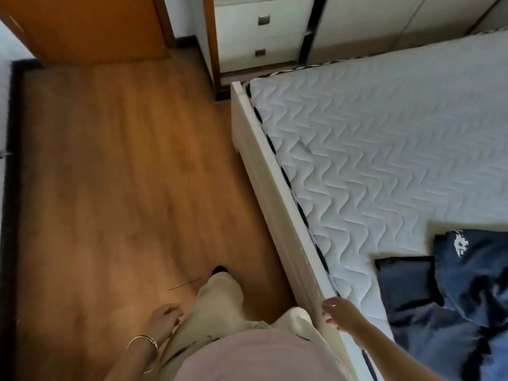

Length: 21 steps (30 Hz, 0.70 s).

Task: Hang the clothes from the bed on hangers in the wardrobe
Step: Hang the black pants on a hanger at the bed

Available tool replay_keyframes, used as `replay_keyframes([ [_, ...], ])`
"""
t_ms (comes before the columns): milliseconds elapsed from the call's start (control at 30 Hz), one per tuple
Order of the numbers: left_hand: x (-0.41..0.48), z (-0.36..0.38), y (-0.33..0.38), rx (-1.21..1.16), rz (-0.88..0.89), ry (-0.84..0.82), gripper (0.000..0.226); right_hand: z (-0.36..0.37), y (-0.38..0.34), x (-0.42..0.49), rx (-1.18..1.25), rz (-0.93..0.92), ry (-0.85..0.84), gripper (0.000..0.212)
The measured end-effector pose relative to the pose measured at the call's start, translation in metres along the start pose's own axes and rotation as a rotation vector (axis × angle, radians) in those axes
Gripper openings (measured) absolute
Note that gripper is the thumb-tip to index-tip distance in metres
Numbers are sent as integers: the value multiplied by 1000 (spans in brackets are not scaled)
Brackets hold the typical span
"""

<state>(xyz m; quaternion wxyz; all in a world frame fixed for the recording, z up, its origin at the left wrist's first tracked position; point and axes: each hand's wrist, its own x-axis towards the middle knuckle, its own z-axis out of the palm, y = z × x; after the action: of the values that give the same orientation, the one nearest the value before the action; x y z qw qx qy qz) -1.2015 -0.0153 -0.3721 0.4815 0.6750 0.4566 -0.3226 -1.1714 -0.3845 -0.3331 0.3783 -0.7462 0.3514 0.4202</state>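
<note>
Dark navy clothes (456,292) lie crumpled on the bare quilted mattress (384,149) at the lower right; one piece shows a white print. My right hand (341,313) hangs over the bed's pale side rail, fingers loosely apart, holding nothing, a short way left of the clothes. My left hand (163,318) is down by my beige trouser leg, fingers curled, empty, with bangles on the wrist. No hanger is in view.
The bed frame rail (275,193) runs diagonally between me and the mattress. Wooden floor (110,174) stretches ahead. A white drawer unit (258,34) stands at the top, an orange-brown door (82,26) at the top left, pale cabinet fronts (384,20) behind the bed.
</note>
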Motion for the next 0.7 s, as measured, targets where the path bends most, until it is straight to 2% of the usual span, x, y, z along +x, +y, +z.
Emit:
replay_keyframes([
  [100, 18, -44, 17, -44, -24, 38, 23, 23, -88, -2, -59, -136, -36, 27],
  [200, 34, -76, 28, -83, -58, 53, 23, 36, -159, -1, -34, -279, -59, 23],
  [267, 42, -89, 35, -105, -100, 47, 25, 41, -192, 5, -63, -304, -61, 23],
  [500, 80, -111, 95, -241, -293, -22, 17, 41, -236, 66, -356, -110, -77, 29],
  [567, 101, -125, 130, -283, -300, -18, 17, 40, -253, 86, -437, -63, -62, 32],
  [700, 147, -161, 224, -305, -215, 54, 16, 31, -326, 127, -385, -20, -27, 31],
])
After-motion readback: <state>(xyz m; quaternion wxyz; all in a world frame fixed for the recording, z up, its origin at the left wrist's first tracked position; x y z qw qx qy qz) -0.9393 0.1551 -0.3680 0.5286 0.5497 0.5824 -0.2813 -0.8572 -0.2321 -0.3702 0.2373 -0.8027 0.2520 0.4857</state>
